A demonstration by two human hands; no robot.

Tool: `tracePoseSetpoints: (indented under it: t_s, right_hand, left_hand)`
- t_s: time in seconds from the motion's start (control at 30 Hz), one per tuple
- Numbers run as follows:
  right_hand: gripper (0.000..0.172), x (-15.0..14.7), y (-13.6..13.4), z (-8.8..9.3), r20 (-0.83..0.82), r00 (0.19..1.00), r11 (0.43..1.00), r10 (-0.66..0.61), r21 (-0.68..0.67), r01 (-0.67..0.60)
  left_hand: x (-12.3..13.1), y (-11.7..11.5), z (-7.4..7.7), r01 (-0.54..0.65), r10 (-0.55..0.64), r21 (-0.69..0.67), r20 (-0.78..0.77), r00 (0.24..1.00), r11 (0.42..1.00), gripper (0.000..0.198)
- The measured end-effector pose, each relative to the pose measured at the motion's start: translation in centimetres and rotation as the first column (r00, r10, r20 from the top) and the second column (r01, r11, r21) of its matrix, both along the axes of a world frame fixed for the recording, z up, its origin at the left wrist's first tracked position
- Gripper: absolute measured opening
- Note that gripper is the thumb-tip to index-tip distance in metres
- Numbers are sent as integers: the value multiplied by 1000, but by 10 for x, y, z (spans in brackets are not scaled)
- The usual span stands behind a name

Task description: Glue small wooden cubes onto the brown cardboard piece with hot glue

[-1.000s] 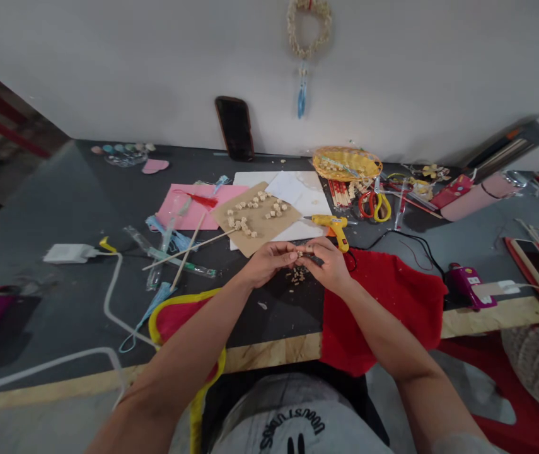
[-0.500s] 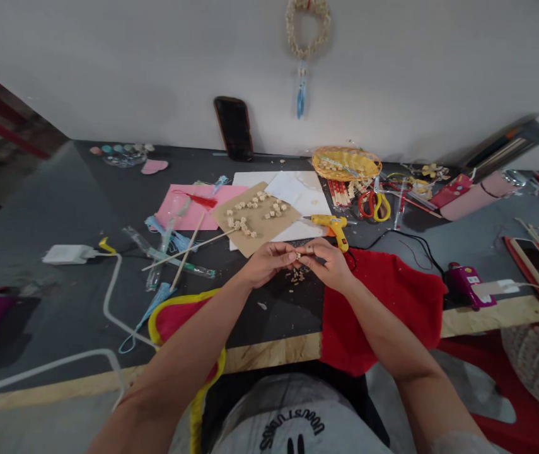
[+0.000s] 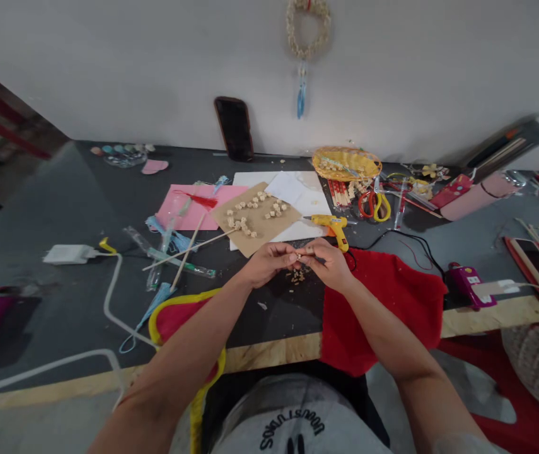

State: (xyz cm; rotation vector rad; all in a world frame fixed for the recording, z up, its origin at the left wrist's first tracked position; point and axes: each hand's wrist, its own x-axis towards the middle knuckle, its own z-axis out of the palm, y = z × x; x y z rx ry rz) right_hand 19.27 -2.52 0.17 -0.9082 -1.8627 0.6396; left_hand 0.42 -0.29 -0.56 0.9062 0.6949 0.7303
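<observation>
A long, dark grey counter (image 3: pixel 273 321) with a pale wooden edge carries the work, and a bare stretch of it lies directly beneath the fingers, where anything dropped can be found again. On the right, a bright red, soft-looking cloth (image 3: pixel 396 290) is draped over the edge, partly under the right forearm; small bits could be lost in its surface, so work is better done clear of it. Beyond the hands, a flat brown paper sheet (image 3: pixel 269 230) is laid out askew.

The left hand (image 3: pixel 269 265) and the right hand (image 3: pixel 328 265) are brought together at the fingertips, each closed to a narrow pinch on the same small item. The yellow plastic glue gun (image 3: pixel 328 222) is laid just beyond the right hand (its nozzle should be treated as hot), and contact with it is best avoided.

On the brown sheet, cream-coloured knobbly clusters (image 3: pixel 238 224) are spread out and should not be brushed by a sleeve. Just below the fingertips, loose pale slivers (image 3: pixel 296 276) are scattered on the counter. Smallest of all, a tiny pale piece (image 3: pixel 299 256) is held between both hands above the slivers; its exact shape is mostly hidden. Light, even pressure is advised, with one side steadied while the other is adjusted.
</observation>
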Motion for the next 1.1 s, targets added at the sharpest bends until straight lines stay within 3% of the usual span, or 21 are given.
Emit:
tracePoseSetpoints:
  t_s: [0.23,0.5,0.73,1.1]
  right_hand:
    - [32,1,-3,1,-15,999,992,46,-114,-48]
    - [15,-2,-2,-3,37,995,994,-90,59,88]
    - [13,1,1,-3,150,976,967,-157,226,120]
    - [15,-1,-1,-6,102,988,977,-117,189,97]
  left_hand:
    - [0,1,-2,-32,35,-33,94,995,999,31]
    - [2,-1,-2,-47,48,-29,38,998,998,32]
    - [2,0,0,-62,63,-27,23,998,998,32]
    - [2,0,0,-11,11,-25,28,1000,1000,34]
